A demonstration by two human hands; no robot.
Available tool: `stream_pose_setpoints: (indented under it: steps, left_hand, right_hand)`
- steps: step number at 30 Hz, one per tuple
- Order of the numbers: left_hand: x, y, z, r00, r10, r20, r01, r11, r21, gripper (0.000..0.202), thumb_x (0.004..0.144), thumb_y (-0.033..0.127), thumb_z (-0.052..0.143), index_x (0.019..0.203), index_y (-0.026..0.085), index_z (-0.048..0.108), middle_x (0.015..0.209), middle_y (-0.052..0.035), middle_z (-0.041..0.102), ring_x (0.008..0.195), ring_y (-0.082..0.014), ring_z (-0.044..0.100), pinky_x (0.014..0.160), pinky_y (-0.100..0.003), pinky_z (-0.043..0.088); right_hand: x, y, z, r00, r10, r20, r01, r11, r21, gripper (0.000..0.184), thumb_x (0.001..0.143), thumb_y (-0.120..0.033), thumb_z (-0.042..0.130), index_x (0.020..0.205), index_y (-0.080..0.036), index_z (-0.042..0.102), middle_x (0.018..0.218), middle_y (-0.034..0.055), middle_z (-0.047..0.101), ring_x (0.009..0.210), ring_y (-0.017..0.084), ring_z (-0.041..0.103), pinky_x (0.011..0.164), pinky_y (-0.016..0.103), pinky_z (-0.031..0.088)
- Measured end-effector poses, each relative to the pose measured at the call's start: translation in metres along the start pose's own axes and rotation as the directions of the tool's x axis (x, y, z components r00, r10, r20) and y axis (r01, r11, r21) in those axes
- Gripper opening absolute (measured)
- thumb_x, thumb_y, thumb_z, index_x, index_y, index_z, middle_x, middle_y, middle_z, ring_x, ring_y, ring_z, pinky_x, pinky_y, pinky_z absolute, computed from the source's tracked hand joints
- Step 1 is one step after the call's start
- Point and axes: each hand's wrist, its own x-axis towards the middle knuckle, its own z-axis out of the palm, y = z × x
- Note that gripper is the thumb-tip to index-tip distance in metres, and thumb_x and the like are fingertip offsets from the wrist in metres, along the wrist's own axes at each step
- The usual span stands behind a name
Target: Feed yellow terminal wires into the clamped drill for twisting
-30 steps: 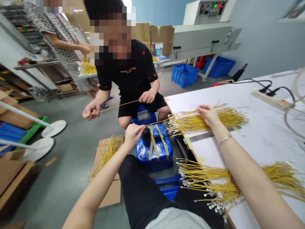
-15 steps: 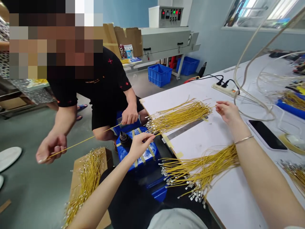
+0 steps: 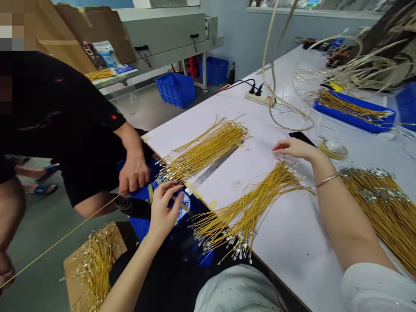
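Note:
My left hand (image 3: 165,210) is open, thumb and fingers apart, beside the near-left end of the far bundle of yellow wires (image 3: 204,151) with small metal terminals. I see nothing between its fingers. On the right, my right hand (image 3: 297,149) hovers over the table with fingers stretched out, also holding nothing visible. Just below it is the far end of a nearer bundle of yellow wires (image 3: 250,203), whose other terminal ends hang over the table edge. A steel ruler (image 3: 217,164) is taped down between the bundles.
At the left a co-worker's hand (image 3: 134,173) is by a dark bottle-shaped object (image 3: 133,206), a single yellow wire (image 3: 65,237) stretched taut. Wires lie on a cardboard box (image 3: 73,264). A phone (image 3: 302,138), tape roll (image 3: 334,149), power strip (image 3: 260,99) and blue tray (image 3: 354,119) are on the table.
My view has swung right. My left fingers have parted from a pinch at the far bundle. My right hand has moved from that bundle's far end to the nearer bundle's.

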Motion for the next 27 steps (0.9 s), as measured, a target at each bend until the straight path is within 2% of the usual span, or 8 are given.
stream_pose_setpoints:
  steps: [2, 7, 13, 16, 18, 22, 24, 27]
  left_hand:
    - [0.006, 0.006, 0.006, 1.000, 0.011, 0.025, -0.010, 0.999, -0.030, 0.017, 0.095, 0.025, 0.058, 0.106, 0.022, 0.070, 0.113, -0.0074, 0.063, 0.110, -0.0229, 0.060, 0.096, -0.039, 0.051]
    - [0.020, 0.032, 0.024, 0.995, 0.083, 0.050, -0.076, 0.989, -0.131, 0.017, 0.094, 0.021, 0.057, 0.106, 0.022, 0.069, 0.114, -0.0063, 0.062, 0.108, -0.0201, 0.062, 0.094, -0.036, 0.053]
    - [0.024, 0.050, 0.043, 0.991, 0.109, 0.083, -0.088, 0.970, -0.225, 0.018, 0.094, 0.019, 0.057, 0.106, 0.022, 0.069, 0.117, -0.0069, 0.060, 0.108, -0.0189, 0.062, 0.092, -0.034, 0.055]
    - [0.023, 0.054, 0.048, 0.990, 0.099, 0.098, -0.072, 0.966, -0.249, 0.017, 0.094, 0.020, 0.056, 0.105, 0.022, 0.069, 0.117, -0.0076, 0.060, 0.108, -0.0198, 0.062, 0.092, -0.036, 0.056]
    - [0.023, 0.056, 0.049, 0.990, 0.091, 0.106, -0.061, 0.965, -0.253, 0.017, 0.095, 0.021, 0.055, 0.104, 0.022, 0.070, 0.117, -0.0078, 0.060, 0.111, -0.0209, 0.062, 0.092, -0.036, 0.056]
    - [0.020, 0.055, 0.048, 0.993, 0.056, 0.108, -0.027, 0.966, -0.257, 0.017, 0.095, 0.025, 0.055, 0.103, 0.023, 0.070, 0.116, -0.0082, 0.061, 0.114, -0.0222, 0.061, 0.094, -0.038, 0.056]
    - [0.019, 0.054, 0.047, 0.993, 0.033, 0.113, -0.003, 0.967, -0.256, 0.018, 0.095, 0.027, 0.055, 0.102, 0.024, 0.071, 0.116, -0.0086, 0.062, 0.114, -0.0229, 0.061, 0.096, -0.040, 0.055]
    - [0.020, 0.055, 0.043, 0.988, 0.015, 0.155, 0.029, 0.960, -0.278, 0.018, 0.095, 0.028, 0.055, 0.102, 0.024, 0.071, 0.116, -0.0088, 0.063, 0.113, -0.0231, 0.062, 0.098, -0.040, 0.053]
  right_hand:
    - [-0.010, 0.008, -0.002, 0.999, -0.001, 0.050, 0.005, 0.997, -0.083, 0.050, 0.061, -0.060, 0.075, 0.086, -0.017, 0.071, 0.090, 0.0080, 0.070, 0.089, 0.023, 0.063, 0.085, 0.035, 0.050]
    - [-0.021, 0.010, -0.003, 0.985, 0.021, 0.172, 0.000, 0.992, -0.123, 0.058, 0.063, -0.068, 0.067, 0.089, -0.017, 0.069, 0.093, 0.0095, 0.071, 0.088, 0.024, 0.064, 0.076, 0.033, 0.049]
    - [-0.030, 0.013, -0.015, 0.986, 0.036, 0.160, -0.001, 0.977, -0.213, 0.053, 0.055, -0.059, 0.076, 0.087, -0.019, 0.068, 0.096, 0.0078, 0.071, 0.090, 0.024, 0.064, 0.078, 0.032, 0.049]
    - [-0.030, 0.014, -0.012, 0.978, 0.058, 0.201, -0.017, 0.980, -0.201, 0.048, 0.051, -0.058, 0.078, 0.077, -0.019, 0.067, 0.083, 0.0060, 0.070, 0.080, 0.023, 0.064, 0.072, 0.032, 0.049]
    - [-0.031, 0.010, -0.012, 0.979, 0.029, 0.204, 0.002, 0.989, -0.151, 0.045, 0.053, -0.059, 0.078, 0.071, -0.019, 0.067, 0.077, 0.0050, 0.069, 0.076, 0.022, 0.063, 0.070, 0.031, 0.048]
    - [-0.047, -0.008, -0.025, 0.986, -0.085, 0.146, 0.093, 0.994, -0.050, 0.040, 0.062, -0.059, 0.075, 0.075, -0.021, 0.075, 0.080, 0.0047, 0.070, 0.080, 0.021, 0.063, 0.073, 0.031, 0.048]
    - [-0.063, -0.021, -0.032, 0.989, -0.118, 0.093, 0.119, 0.993, -0.009, 0.042, 0.064, -0.060, 0.076, 0.079, -0.021, 0.077, 0.078, 0.0052, 0.069, 0.075, 0.019, 0.061, 0.068, 0.029, 0.047]
    - [-0.092, -0.050, -0.033, 0.977, -0.181, -0.110, 0.195, 0.972, 0.128, 0.046, 0.067, -0.060, 0.079, 0.086, -0.019, 0.076, 0.073, 0.0046, 0.065, 0.064, 0.013, 0.054, 0.055, 0.025, 0.039]
